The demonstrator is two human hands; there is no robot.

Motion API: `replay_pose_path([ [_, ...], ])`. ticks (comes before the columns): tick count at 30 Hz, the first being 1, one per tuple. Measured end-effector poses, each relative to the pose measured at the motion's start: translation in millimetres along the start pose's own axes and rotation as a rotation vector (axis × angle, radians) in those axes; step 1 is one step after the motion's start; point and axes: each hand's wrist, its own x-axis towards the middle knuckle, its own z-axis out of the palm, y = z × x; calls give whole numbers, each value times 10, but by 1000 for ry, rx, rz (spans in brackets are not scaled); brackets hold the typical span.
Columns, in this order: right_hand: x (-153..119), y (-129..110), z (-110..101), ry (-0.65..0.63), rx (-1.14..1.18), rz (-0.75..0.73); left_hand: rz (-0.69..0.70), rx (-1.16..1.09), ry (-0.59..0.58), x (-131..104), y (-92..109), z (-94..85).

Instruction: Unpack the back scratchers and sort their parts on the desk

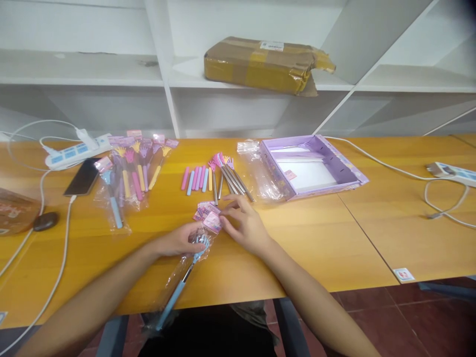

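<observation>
- Behind everything, where the view opens onto its compartments, white shelving spans the scene.
- Below it lies the yellow-brown wooden table, with a seam on its right side.
- On a shelf sits a brown cardboard parcel, taped in yellow, its right end torn.
- Toward the right on the table, an open purple box holds a white sheet, a small pink card and a slim purple item; a clear wrapper lies against its left side.
- Left of center, bagged hand-headed sticks lie grouped, with yellow, pink, purple and blue handles.
- Nearest the person, a blue hand-headed stick is in a clear bag, slanting past the table's front edge.
- Above the stick's head, the right hand has its fingers curved, thumb and fingertips at the pink card's edge; whether they pinch it, I cannot tell.
- Opposite, the left hand grasps the bagged blue stick by its head, thumb across it.
- At the left, a dark phone lies beside a white power strip.
- Near the middle, metal rods with colorful hand-shaped heads lie bunched, beside a row of colored tubes.
- Between the hands, a pink card lies over other small cards.
</observation>
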Motion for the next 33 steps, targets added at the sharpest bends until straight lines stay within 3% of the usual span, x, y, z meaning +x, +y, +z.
replay_pose_path([
  [9,30,37,48,26,214,35,-10,40,-26,5,-124,-53],
  [23,36,7,-22,-107,331,80,16,28,-38,-4,-100,-41],
  [33,25,-60,1,20,385,198,80,35,-59,25,-116,-99],
])
